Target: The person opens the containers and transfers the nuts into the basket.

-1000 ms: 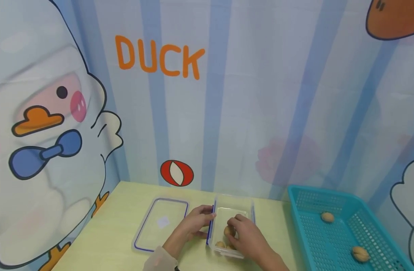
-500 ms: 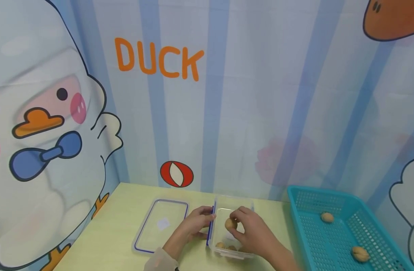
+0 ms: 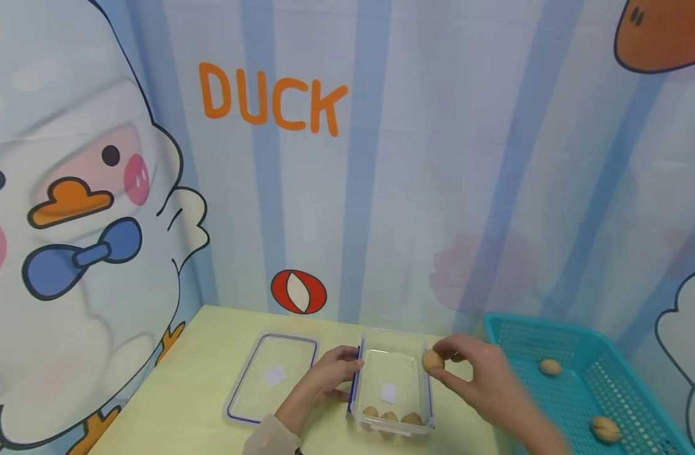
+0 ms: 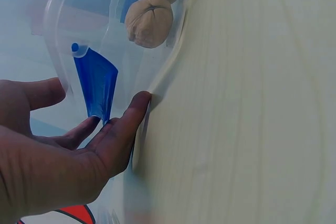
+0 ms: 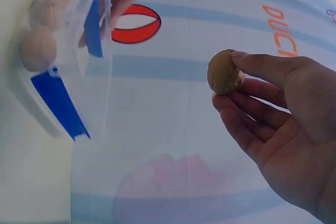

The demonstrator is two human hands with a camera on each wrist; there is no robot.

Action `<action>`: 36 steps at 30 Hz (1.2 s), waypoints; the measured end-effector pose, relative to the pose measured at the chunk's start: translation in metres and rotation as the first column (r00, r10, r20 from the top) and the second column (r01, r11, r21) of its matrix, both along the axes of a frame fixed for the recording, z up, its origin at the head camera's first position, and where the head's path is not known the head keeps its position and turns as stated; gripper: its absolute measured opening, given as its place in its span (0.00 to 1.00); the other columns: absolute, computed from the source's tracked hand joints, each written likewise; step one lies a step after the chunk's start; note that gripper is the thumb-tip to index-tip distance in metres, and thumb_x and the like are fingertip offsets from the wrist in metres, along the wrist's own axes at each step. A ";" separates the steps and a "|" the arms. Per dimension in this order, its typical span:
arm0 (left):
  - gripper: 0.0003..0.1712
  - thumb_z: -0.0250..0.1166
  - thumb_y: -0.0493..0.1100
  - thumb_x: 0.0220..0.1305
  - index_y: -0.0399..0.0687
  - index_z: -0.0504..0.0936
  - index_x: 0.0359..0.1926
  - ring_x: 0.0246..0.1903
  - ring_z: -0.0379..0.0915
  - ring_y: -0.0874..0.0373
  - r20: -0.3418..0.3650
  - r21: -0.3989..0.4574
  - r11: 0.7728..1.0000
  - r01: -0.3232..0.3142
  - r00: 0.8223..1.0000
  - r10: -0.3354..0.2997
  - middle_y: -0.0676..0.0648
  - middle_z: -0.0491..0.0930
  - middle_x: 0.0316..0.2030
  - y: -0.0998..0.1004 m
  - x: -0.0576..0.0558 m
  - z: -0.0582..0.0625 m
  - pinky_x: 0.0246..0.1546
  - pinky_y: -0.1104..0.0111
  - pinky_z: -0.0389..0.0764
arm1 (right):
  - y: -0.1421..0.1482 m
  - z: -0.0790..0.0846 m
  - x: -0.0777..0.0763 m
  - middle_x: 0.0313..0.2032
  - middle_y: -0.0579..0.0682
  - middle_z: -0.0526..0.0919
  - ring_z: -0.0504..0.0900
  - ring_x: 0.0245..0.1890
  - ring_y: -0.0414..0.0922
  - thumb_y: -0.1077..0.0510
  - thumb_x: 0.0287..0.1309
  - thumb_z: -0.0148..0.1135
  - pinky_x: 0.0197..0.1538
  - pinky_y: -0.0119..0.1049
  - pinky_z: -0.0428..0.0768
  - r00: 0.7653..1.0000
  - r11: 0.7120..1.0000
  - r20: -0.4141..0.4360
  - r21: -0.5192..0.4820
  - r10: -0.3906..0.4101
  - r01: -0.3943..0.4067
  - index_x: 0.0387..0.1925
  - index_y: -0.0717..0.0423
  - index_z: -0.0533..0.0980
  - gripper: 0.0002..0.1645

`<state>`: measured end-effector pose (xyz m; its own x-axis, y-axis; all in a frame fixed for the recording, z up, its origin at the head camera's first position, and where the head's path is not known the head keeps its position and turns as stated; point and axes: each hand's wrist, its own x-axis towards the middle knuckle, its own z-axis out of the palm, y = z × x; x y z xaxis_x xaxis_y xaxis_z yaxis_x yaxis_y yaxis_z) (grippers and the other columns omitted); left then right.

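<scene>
My right hand (image 3: 478, 376) pinches a walnut (image 3: 433, 361) between thumb and fingertips, over the right rim of a clear plastic box (image 3: 387, 373). In the right wrist view the walnut (image 5: 226, 72) shows clear of the box. Walnuts (image 3: 412, 419) lie in a row along the box's near end, around a small white paper (image 3: 388, 393) on its floor. My left hand (image 3: 330, 373) rests against the box's left side. In the left wrist view its fingers (image 4: 123, 135) lie along the outer wall beside a blue clip (image 4: 97, 85), with the thumb near the rim.
A clear lid (image 3: 270, 379) with a blue seal lies flat at the left. The turquoise basket (image 3: 503, 392) at the right holds two walnuts (image 3: 606, 429) set apart. A printed duck curtain (image 3: 416, 189) hangs behind the pale yellow table (image 3: 177, 392).
My right hand has lifted the walnut from low in the box and moved right with it, over the right rim. My left hand stays at the box's left side.
</scene>
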<state>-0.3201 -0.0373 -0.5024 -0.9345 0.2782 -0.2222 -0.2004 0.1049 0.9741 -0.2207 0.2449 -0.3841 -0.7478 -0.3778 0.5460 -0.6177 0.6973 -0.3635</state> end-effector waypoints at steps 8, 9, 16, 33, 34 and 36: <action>0.32 0.66 0.46 0.76 0.39 0.71 0.73 0.57 0.79 0.44 0.007 -0.002 1.000 0.003 1.000 -0.003 0.42 0.80 0.60 0.000 0.000 -0.002 0.38 0.55 0.87 | 0.044 0.008 0.008 0.46 0.36 0.88 0.88 0.44 0.39 0.52 0.62 0.77 0.44 0.36 0.86 0.988 0.992 0.093 -0.019 -0.122 0.125 0.53 0.43 0.84 0.18; 0.31 0.66 0.46 0.76 0.39 0.71 0.73 0.57 0.80 0.44 0.007 -0.004 1.000 0.005 1.000 -0.005 0.41 0.80 0.60 0.000 0.000 -0.002 0.38 0.56 0.87 | 0.049 0.006 0.008 0.46 0.36 0.88 0.88 0.44 0.39 0.51 0.63 0.77 0.45 0.37 0.86 0.984 0.989 0.113 -0.023 -0.140 0.144 0.53 0.43 0.84 0.18; 0.31 0.65 0.45 0.76 0.39 0.70 0.74 0.57 0.79 0.44 0.016 0.001 1.000 0.001 1.000 -0.001 0.42 0.79 0.61 0.000 0.000 0.000 0.39 0.55 0.87 | 0.081 -0.003 0.003 0.50 0.44 0.88 0.89 0.48 0.41 0.46 0.68 0.73 0.46 0.38 0.87 0.940 0.966 0.253 -0.060 -0.228 0.250 0.58 0.46 0.83 0.21; 0.31 0.65 0.45 0.77 0.38 0.70 0.74 0.58 0.79 0.43 0.009 0.000 1.000 -0.001 1.000 0.001 0.41 0.78 0.62 0.001 -0.003 -0.002 0.41 0.53 0.87 | 0.126 -0.023 -0.014 0.50 0.53 0.88 0.88 0.49 0.55 0.37 0.67 0.70 0.46 0.53 0.87 0.866 0.936 0.373 0.024 -0.334 0.351 0.58 0.55 0.82 0.31; 0.31 0.65 0.45 0.77 0.38 0.70 0.74 0.58 0.79 0.43 0.008 0.000 1.000 -0.001 1.000 0.001 0.41 0.78 0.62 0.001 -0.003 -0.002 0.41 0.53 0.87 | 0.128 -0.025 -0.015 0.50 0.53 0.88 0.88 0.49 0.55 0.36 0.68 0.70 0.46 0.53 0.87 0.861 0.934 0.378 0.036 -0.341 0.354 0.58 0.56 0.82 0.32; 0.31 0.65 0.45 0.76 0.38 0.70 0.74 0.58 0.79 0.43 0.010 0.001 1.000 0.000 1.000 0.000 0.41 0.78 0.61 0.001 -0.002 -0.003 0.40 0.53 0.87 | 0.132 -0.030 -0.016 0.49 0.53 0.88 0.88 0.47 0.54 0.37 0.67 0.70 0.45 0.52 0.86 0.854 0.931 0.382 0.057 -0.353 0.359 0.58 0.57 0.82 0.32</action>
<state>-0.3225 -0.0360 -0.5054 -0.9321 0.2789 -0.2309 -0.2098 0.1038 0.9722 -0.2371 0.3767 -0.4145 -0.9797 -0.0395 0.1966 -0.1403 0.8356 -0.5311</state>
